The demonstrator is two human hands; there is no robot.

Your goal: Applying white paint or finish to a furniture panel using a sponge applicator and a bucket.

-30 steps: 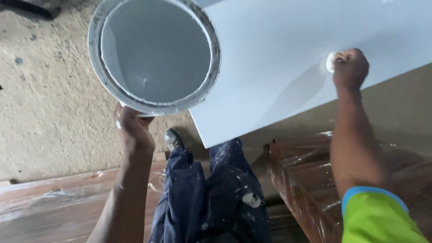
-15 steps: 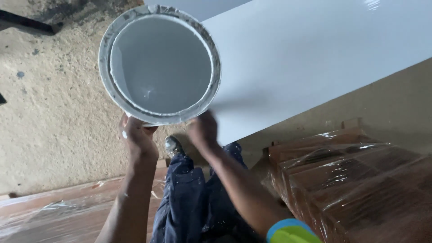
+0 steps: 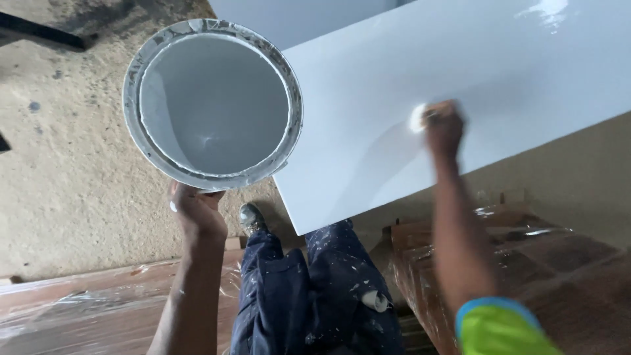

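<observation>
Head view: left hand (image 3: 197, 213) grips the near rim of a grey paint bucket (image 3: 213, 105); right hand (image 3: 444, 128), fingers closed on a pale pad (image 3: 417, 118), presses the white panel (image 3: 460, 85), already glossy, coating seemingly well along

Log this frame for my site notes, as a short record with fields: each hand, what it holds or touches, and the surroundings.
left hand: left hand grips the lower rim of a round bucket of pale grey paint, held up, mouth facing the camera
right hand: right hand presses a small white pad against the white panel
panel: glossy, tilted, with a wet-looking sheen
legs: paint-spattered dark trousers; one shoe shows
floor: rough concrete
nearby: brown pieces wrapped in clear film
</observation>
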